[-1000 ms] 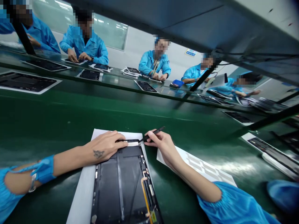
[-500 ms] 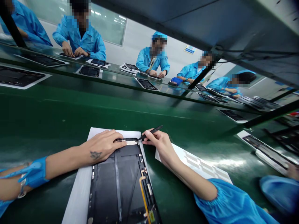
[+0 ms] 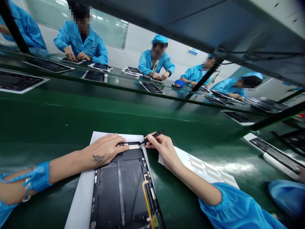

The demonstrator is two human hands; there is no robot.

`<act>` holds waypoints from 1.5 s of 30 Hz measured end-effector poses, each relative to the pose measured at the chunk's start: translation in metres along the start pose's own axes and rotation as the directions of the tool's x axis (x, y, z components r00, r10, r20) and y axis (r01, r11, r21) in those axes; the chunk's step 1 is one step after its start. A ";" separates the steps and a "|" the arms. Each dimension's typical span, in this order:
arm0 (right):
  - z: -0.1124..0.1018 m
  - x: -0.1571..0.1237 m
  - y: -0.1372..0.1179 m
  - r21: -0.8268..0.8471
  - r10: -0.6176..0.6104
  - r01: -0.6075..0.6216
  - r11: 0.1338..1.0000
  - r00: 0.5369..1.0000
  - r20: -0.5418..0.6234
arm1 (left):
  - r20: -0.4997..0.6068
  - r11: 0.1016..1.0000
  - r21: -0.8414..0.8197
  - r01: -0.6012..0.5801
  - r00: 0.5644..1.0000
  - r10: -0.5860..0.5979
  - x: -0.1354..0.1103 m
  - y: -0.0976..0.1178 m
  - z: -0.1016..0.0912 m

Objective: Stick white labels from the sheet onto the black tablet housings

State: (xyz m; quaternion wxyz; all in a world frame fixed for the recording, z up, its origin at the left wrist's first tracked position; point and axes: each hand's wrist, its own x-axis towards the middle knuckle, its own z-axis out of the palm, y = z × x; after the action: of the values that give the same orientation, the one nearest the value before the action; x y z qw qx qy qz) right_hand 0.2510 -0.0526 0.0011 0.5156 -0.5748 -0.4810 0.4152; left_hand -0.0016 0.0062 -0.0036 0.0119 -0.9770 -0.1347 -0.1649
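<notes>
Straight ahead of our right fingers (image 3: 152, 142), the co-worker (image 3: 155, 60) has bent lower, it seems. Well right of those fingers, another person's hand (image 3: 301, 175) has come into view.

Green anti-static bench mat (image 3: 47, 127) — carries a white paper sheet (image 3: 79, 197) under an opened tablet housing (image 3: 119, 190), a white backing sheet of grey pads (image 3: 205, 167), and — far right — another tablet housing (image 3: 274, 154).

The left hand (image 3: 103, 149) covers the top end of the tablet (image 3: 107, 197), and the lower picture edge cuts off its bottom end. The fingers (image 3: 152, 143) of the right hand (image 3: 164, 151) hide part of the black stick (image 3: 158, 134). The small parts (image 3: 149, 190) on the tablet are too small to tell, and the writing on the blue wall sign (image 3: 193, 51) also.
</notes>
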 end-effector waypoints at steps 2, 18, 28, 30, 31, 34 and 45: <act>0.000 -0.001 -0.001 0.012 -0.001 0.001 1.000 1.000 -0.005 | 0.013 1.000 -0.001 -0.002 1.000 0.002 0.001 0.001 -0.003; 0.002 0.002 0.000 -0.076 -0.063 0.066 0.995 0.997 0.037 | -0.003 1.000 0.015 -0.015 1.000 0.015 -0.001 0.000 -0.003; 0.007 0.007 0.003 0.041 -0.085 0.084 0.996 0.996 0.024 | 0.271 0.961 0.271 -0.064 0.963 -0.012 0.029 0.011 -0.020; 0.005 0.007 0.002 0.050 -0.104 0.103 0.993 0.995 0.013 | 0.289 0.947 0.311 -0.073 0.957 -0.021 0.038 0.015 -0.021; 0.002 0.006 0.000 0.030 -0.136 0.136 0.990 0.991 0.001 | 0.282 0.945 0.319 -0.066 0.959 -0.029 0.039 0.017 -0.021; -0.006 0.003 -0.010 -0.127 -0.314 0.314 0.941 0.949 0.023 | 0.220 0.961 0.276 -0.005 0.974 -0.058 0.033 0.015 -0.016; 0.034 0.024 -0.036 -0.569 -0.166 0.791 0.226 0.607 0.778 | -0.106 1.000 -0.020 0.003 0.994 -0.005 -0.009 -0.002 0.006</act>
State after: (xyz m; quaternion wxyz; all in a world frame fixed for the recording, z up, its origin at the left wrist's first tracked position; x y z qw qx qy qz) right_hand 0.2178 -0.0227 0.0335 0.0650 -0.4067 -0.9100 0.0474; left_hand -0.0088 0.0057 -0.0120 0.0088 -0.9667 -0.1343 -0.2179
